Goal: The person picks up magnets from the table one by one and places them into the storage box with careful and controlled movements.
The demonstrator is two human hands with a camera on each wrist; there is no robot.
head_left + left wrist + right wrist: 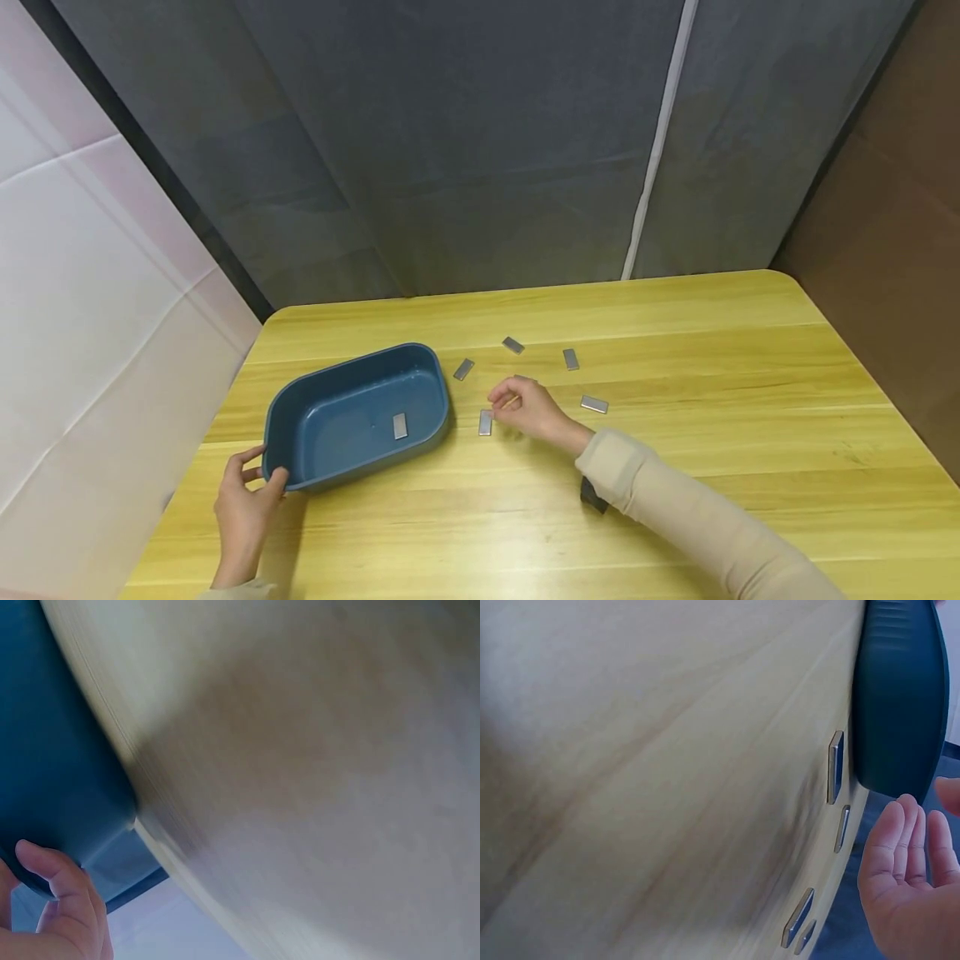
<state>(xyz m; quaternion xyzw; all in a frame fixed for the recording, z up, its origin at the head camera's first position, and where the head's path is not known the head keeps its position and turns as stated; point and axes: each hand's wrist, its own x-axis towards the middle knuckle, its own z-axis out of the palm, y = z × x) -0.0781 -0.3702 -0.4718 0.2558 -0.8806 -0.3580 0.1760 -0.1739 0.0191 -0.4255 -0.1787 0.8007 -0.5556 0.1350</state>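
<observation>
At the near left corner of a blue plastic basin (352, 475), my left hand (246, 508) grips the rim between thumb and fingers; the left wrist view shows the thumb and fingers around the rim (34, 881). One small grey rectangular block (400, 426) lies flat inside the basin. Over the table, right of the basin, hovers my right hand (528, 410), its fingers loosely bent. In the right wrist view the thumb is apart from the fingers (885, 844) and nothing shows between them. Nearest to this hand on the table is another grey block (485, 423), close by the fingertips.
More grey blocks lie scattered on the wooden table (712, 467): one beside the basin (463, 369), others behind (513, 345) and right of my right hand (595, 404). A black object (592, 496) shows under the right sleeve. A dark curtain (465, 167) hangs behind the table.
</observation>
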